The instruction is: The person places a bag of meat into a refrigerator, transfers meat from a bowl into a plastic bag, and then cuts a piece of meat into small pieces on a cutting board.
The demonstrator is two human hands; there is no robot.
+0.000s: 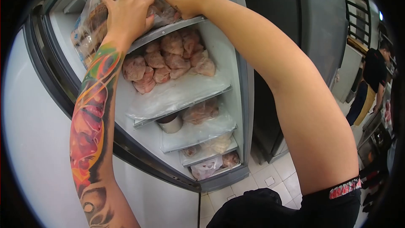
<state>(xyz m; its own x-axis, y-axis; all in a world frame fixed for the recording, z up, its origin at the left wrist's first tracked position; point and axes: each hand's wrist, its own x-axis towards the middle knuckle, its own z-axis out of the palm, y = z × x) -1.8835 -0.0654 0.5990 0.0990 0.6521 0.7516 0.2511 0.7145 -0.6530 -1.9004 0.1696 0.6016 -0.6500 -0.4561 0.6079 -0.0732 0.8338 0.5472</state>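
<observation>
My left hand (pixel 128 10) grips a clear plastic bag (pixel 96 14) on the top shelf of an upright freezer, fingers spread and bent over it. Brown, bread-like pieces show through the plastic. Close by on the right, my right hand (pixel 187 3) is curled above the shelf edge, index finger extended toward the left. Beside its fingers lies clear plastic with pinkish meat (pixel 168 14); whatever is under the fingers is hidden. One shelf down, pale raw meat pieces (pixel 168 57), which look like chicken, are piled on a plastic sheet (pixel 181 93).
Lower shelves hold a metal container (pixel 170 123), bagged meat (pixel 201 112) and more bags (pixel 206 166). The freezer door (pixel 42 122) stands open at the left. A dark appliance (pixel 270 59) adjoins on the right. A person (pixel 371 80) in an apron stands farther right.
</observation>
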